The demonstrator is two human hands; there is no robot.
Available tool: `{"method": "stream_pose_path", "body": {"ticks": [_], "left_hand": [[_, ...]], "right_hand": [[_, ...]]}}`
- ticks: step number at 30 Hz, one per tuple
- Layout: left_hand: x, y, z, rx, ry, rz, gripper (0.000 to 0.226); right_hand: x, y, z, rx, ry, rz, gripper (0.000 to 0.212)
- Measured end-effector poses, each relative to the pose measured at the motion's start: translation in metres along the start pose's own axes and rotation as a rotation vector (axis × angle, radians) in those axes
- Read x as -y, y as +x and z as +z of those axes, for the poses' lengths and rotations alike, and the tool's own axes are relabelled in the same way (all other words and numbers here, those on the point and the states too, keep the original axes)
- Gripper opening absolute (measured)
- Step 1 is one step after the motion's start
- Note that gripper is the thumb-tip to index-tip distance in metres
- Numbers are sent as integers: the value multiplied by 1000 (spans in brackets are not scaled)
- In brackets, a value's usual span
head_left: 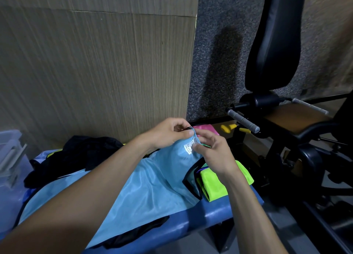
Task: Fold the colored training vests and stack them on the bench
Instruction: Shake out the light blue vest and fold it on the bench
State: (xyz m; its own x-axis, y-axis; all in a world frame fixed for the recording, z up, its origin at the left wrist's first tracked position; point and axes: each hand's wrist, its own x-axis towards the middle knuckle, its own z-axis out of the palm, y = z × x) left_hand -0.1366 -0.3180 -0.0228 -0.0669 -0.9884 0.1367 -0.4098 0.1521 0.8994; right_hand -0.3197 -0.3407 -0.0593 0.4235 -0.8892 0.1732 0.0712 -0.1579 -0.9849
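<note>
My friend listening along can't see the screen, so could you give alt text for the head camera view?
Both hands, left hand and right hand, pinch the black-trimmed edge of a light blue vest near its white label, above a blue bench. A folded neon green vest lies at right, dark garments at left.

A single head-worn wide-angle view looks forward and down from close above the tabletop, the wood-panel wall ahead and a gym machine to the right.
</note>
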Motion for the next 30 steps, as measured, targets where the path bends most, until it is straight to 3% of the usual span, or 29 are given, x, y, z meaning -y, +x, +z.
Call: {"method": "stream_pose_path", "body": {"ticks": [3, 6, 9, 13, 14, 16, 18, 20, 25, 30], "left_hand": [[1, 2, 5, -25, -64, -2, 6], [2, 4, 12, -70, -40, 45, 5], [9, 4, 16, -72, -30, 53, 8], [11, -21, 25, -454, 348, 282, 15], [8, -35, 33, -461, 418, 362, 14], [10, -67, 52, -252, 553, 439, 10], [29, -88, 76, -24, 728, 402, 10], [47, -94, 94, 71, 948, 331, 22], [48, -84, 116, 95, 1300, 177, 33], [47, -92, 116, 89, 1299, 48, 38]], "right_hand": [[1, 0, 0, 8, 36, -4, 31], [-1, 1, 1, -81, 89, 17, 7], [-8, 6, 0, -177, 55, 58, 13], [-13, 21, -2, -283, -73, 54, 13], [-14, 27, -3, -315, -109, 41, 11], [-16, 37, -2, -360, -166, 21, 10], [-17, 43, 3, -365, -196, 4, 7], [-17, 45, 9, -365, -227, -9, 7], [-17, 48, 16, -395, -273, -25, 8], [-18, 48, 12, -443, -342, -37, 10]]}}
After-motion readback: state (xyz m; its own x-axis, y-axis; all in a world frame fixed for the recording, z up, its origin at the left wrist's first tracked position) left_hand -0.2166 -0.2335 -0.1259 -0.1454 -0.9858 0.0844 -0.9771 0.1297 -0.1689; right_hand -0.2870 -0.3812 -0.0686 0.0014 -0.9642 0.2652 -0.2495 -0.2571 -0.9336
